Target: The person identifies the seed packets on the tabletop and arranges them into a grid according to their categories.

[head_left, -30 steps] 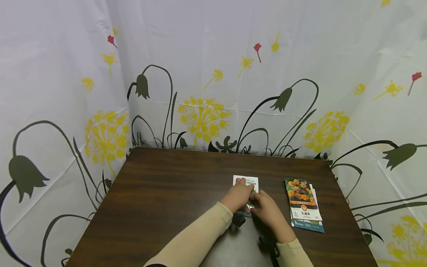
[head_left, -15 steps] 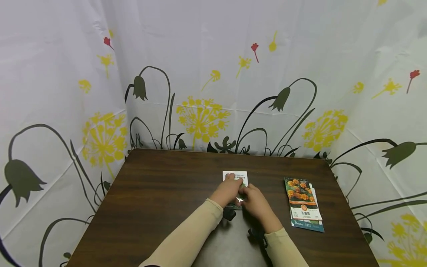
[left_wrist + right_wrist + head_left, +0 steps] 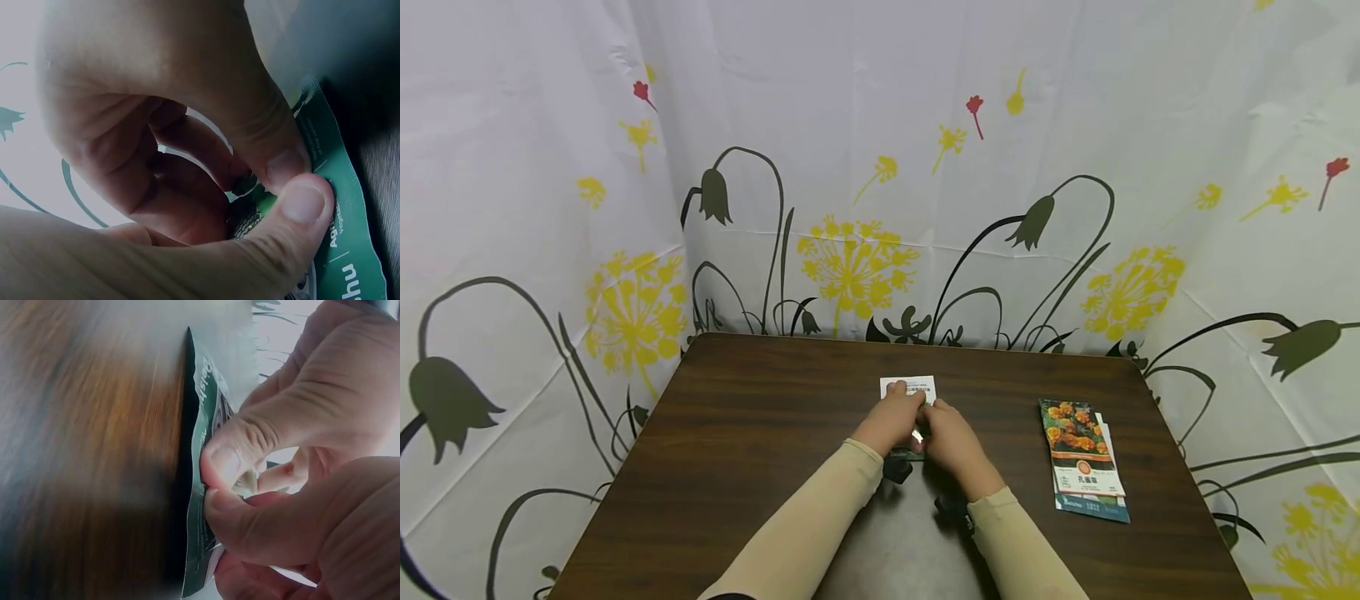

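Observation:
A seed packet (image 3: 917, 386), with a white top and a green lower band, is between both hands near the middle of the table. My left hand (image 3: 891, 418) holds it from the left and my right hand (image 3: 953, 442) from the right. In the left wrist view the two thumbs meet tip to tip over the green band (image 3: 356, 237), fingers curled across the packet's front. The right wrist view shows the packet's lower edge (image 3: 197, 537) raised at a slant, with both thumbs pressed along it. Hands cover most of the packet's middle.
At the right lies a stack of seed packets, an orange marigold packet (image 3: 1078, 450) on top and a teal-edged one (image 3: 1093, 507) beneath. A dark wood table (image 3: 760, 417) carries everything. Behind it hangs a flower-printed white curtain (image 3: 850, 125).
Both hands have shifted left and slightly away from the body, carrying the seed packet with them. Their fingers have drawn closer together. The stack at the right stays in place.

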Motion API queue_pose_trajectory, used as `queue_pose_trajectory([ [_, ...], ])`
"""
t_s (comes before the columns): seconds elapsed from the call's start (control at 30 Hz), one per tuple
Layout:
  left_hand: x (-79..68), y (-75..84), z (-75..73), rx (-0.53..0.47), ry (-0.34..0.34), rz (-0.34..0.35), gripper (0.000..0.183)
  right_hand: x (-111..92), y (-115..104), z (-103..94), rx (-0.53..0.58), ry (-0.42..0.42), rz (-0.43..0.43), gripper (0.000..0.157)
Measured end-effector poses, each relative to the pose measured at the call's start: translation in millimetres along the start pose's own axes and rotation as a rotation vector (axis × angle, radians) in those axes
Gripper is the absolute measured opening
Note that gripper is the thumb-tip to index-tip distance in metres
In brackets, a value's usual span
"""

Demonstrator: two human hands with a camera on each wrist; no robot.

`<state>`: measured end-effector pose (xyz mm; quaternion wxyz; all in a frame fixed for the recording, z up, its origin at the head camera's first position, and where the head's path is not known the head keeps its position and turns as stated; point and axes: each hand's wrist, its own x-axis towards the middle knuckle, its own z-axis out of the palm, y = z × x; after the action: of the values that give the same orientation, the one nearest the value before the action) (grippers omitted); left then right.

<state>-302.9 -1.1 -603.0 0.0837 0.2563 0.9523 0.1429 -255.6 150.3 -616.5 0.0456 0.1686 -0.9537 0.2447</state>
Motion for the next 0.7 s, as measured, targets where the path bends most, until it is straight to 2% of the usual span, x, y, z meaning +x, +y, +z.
queue_pose_trajectory([
  [0.17, 17.0, -29.6, 22.7, 0.011, 0.029, -0.007, 0.100, 14, 14, 25.0, -0.042, 0.064, -0.082, 0.042],
  [0.23, 15.9, -33.6, 17.6, 0.009, 0.006, -0.031, 0.106, 22, 25, 40.8, -0.062, 0.092, -0.112, 0.042],
  [0.27, 15.9, -37.6, 17.1, 0.010, 0.010, -0.036, 0.109, 25, 24, 42.0, -0.049, 0.091, -0.120, 0.042],
  [0.33, 13.8, -44.1, 13.3, 0.000, 0.015, -0.043, 0.109, 28, 17, 38.8, -0.011, 0.069, -0.119, 0.040],
  [0.37, 10.8, -44.1, 8.0, -0.010, -0.007, -0.055, 0.106, 29, 9, 33.6, 0.017, 0.048, -0.111, 0.039],
  [0.4, 8.3, -45.8, 3.9, -0.023, -0.014, -0.056, 0.105, 32, 13, 36.9, 0.033, 0.052, -0.129, 0.036],
  [0.5, 3.1, -52.3, -5.0, -0.062, -0.037, -0.058, 0.095, 32, -10, 23.4, 0.078, 0.006, -0.102, 0.032],
  [0.57, 1.1, -56.0, -10.2, -0.072, -0.058, -0.066, 0.089, 34, -18, 22.7, 0.088, -0.003, -0.091, 0.032],
  [0.63, 2.0, -61.9, -10.3, -0.065, -0.046, -0.065, 0.086, 37, -26, 24.0, 0.079, 0.003, -0.083, 0.035],
  [0.67, 1.3, -60.7, -15.2, -0.077, -0.062, -0.084, 0.084, 40, -25, 27.0, 0.084, 0.008, -0.087, 0.035],
  [0.7, 3.2, -64.8, -13.1, -0.075, -0.055, -0.084, 0.084, 43, -22, 32.5, 0.072, 0.021, -0.095, 0.033],
])
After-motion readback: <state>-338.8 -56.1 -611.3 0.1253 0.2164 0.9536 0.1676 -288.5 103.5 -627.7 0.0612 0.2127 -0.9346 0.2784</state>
